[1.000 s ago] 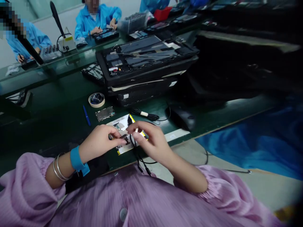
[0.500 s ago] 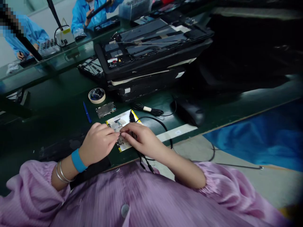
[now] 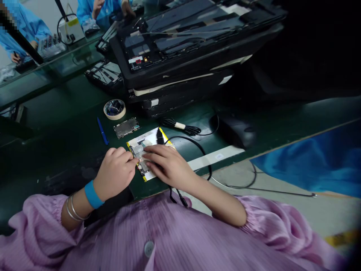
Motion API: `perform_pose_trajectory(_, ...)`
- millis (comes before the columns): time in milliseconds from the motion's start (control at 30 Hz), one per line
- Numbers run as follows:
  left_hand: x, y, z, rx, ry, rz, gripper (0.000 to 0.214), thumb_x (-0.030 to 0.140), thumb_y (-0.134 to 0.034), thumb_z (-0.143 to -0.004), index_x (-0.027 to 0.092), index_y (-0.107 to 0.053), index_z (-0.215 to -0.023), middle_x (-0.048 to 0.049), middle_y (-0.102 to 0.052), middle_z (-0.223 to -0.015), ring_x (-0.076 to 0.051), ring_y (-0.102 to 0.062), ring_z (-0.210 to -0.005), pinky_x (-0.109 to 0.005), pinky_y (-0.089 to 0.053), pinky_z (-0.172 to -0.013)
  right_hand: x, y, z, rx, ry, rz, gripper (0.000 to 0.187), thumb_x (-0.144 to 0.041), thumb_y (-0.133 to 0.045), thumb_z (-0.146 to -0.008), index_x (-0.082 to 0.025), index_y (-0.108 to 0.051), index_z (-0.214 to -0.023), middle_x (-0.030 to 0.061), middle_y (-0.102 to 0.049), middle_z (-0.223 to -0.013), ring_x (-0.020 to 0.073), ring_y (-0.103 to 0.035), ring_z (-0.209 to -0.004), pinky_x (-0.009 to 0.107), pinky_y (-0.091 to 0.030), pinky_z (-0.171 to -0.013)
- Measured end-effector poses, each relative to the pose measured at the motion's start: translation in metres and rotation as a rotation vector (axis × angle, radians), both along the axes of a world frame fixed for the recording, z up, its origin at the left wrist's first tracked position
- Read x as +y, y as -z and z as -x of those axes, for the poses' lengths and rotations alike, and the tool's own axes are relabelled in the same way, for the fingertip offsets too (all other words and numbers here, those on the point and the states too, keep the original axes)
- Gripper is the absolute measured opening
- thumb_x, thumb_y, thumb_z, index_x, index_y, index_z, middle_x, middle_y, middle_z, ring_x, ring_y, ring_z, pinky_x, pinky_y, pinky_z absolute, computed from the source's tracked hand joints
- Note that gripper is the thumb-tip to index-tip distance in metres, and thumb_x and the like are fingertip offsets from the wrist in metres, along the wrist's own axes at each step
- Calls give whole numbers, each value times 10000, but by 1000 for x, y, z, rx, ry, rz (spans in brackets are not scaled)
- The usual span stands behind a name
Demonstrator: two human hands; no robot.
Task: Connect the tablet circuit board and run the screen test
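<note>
In front of me on the table lies a flat white piece with yellow edges (image 3: 152, 137), perhaps a battery pack. A circuit board (image 3: 138, 149) lies along its left side. My left hand (image 3: 116, 172) is closed at the board's left edge, thumb and fingers pressed together; whatever is between them is too small to make out. My right hand (image 3: 172, 165) rests over the white piece and board, its fingers slightly apart and their tips on the board. A black cable plug (image 3: 160, 136) lies on the white piece, its cord passing under my right hand.
Beyond are a loose circuit board (image 3: 126, 128), a blue pen (image 3: 102, 131), a tape roll (image 3: 114, 109) holding small parts, a coiled cable (image 3: 183, 127) and a black mouse (image 3: 235, 131). Behind them stand stacked black trays (image 3: 180, 81) of device parts. Two people in blue work across the table.
My right hand has moved slightly apart from my left, its fingers now more spread over the board. My left hand has shifted a little left. The camera view has shifted slightly.
</note>
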State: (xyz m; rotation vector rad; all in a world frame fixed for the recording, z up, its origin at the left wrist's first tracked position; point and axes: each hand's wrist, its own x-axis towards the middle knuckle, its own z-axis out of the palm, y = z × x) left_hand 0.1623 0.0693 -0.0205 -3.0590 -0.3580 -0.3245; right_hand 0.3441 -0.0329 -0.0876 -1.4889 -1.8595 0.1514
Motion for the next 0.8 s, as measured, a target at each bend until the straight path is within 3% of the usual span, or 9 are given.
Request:
perform_pose_trajectory(233, -1, 3, -2, 3, -3, -8, 131, 131, -611, -868, 171, -735, -883, -9, -675, -747, -200, -527, -753, -373, -360, -665, -2, -1, 0, -50, 7, -22, 258, -210, -464, -989, -149, -696, -1085, 161, -680, -1158, 284, -645, -1031, 448, -542, -829)
perform_pose_trajectory(433, -2, 3, -2, 18, -9, 0, 148, 133, -594, -877, 181, -733, -856, -15, -678, -738, -202, -524, -754, -376, -366, -666, -4, 2, -2, -136, -83, -45, 340, -151, -415, -981, -156, -691, -1181, 174, -645, -1252, 280, -624, -1082, 434, -543, -826)
perform_pose_trajectory(667, -2, 5, -3, 6, -4, 6, 136, 144, -610, -868, 173, -731, -815, -15, -664, -724, -206, -522, -757, -377, -371, -672, -2, -4, 8, -341, -93, -78, 342, -126, -377, -992, -106, -700, -1104, 212, -630, -1285, 297, -611, -1121, 408, -538, -792)
perform_pose_trajectory(800, -2, 5, -3, -4, -5, 7, 141, 137, -606, -865, 163, -732, -807, -13, -654, -712, -206, -522, -749, -374, -373, -673, 0, -6, 12, -323, -97, -79, 326, -116, -383, -986, -111, -707, -1022, 198, -653, -1252, 299, -619, -1125, 414, -543, -818)
